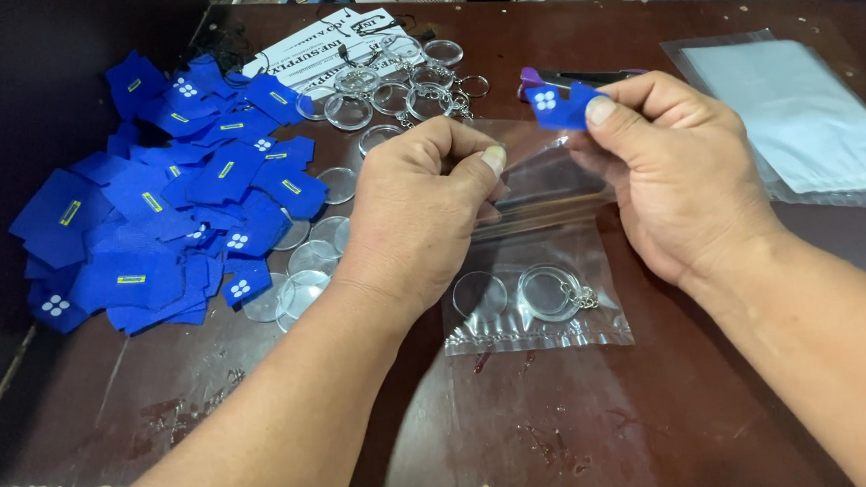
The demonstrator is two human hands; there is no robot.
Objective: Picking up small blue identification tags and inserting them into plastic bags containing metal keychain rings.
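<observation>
Left hand (421,209) and right hand (674,174) hold open the mouth of a clear bag (535,267) above a dark brown surface (564,426). The right hand pinches a blue tag (560,107) at the bag's opening. Inside the bag lie a clear disc (479,295) and a keyring (553,292). Left: blue tags (160,210) piled; clear rings (393,80) behind; more bags (806,115) at right.

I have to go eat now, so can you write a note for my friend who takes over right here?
Left hand: pinches open the mouth of the clear bag.
Right hand: holds a blue felt piece at the bag's opening.
Done: a clear disc and a keyring case lie in the bag.
Left: felt piece not yet inside. The blue felt pile and loose keyring cases wait on the table.
</observation>
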